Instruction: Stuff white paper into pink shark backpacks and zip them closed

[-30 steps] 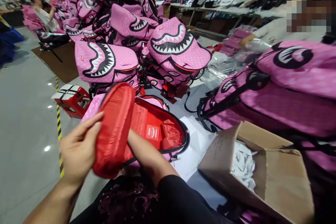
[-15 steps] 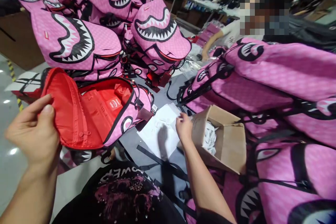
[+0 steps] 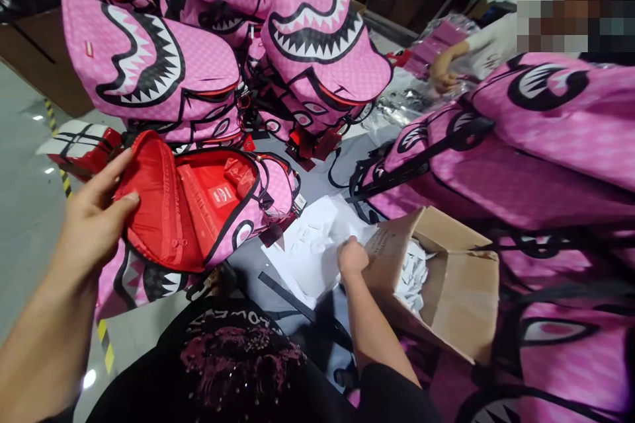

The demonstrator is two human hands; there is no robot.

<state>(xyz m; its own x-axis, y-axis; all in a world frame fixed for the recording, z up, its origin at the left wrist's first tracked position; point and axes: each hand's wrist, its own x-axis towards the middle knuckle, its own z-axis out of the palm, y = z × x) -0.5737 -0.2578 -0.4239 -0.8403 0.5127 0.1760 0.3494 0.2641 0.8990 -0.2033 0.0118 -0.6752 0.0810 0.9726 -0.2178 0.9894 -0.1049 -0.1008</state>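
Note:
My left hand [image 3: 102, 211] pinches the edge of the red-lined flap of an open pink backpack [image 3: 280, 186], holding the flap folded back. The red lining [image 3: 213, 188] shows inside, with a white-printed label. My right hand [image 3: 353, 258] is closed at the right edge of white paper sheets [image 3: 310, 244] on the grey table, beside the cardboard box; its fingertips are hidden, and a sheet near them is lifted. The open box [image 3: 461, 297] holds crumpled white paper pieces [image 3: 413, 274].
Pink shark-mouth backpacks [image 3: 208, 73] are piled behind the open one, and more [image 3: 536, 165] lie at the right. Another person's hand [image 3: 445, 69] is near clear plastic at the back. Black straps [image 3: 302, 307] cross the table's front. A red-and-white bundle [image 3: 82, 142] sits at left.
The view has shifted, so most things sit differently in it. My right hand has moved lower beside the papers, and a sheet there now rises. My left hand still holds the flap.

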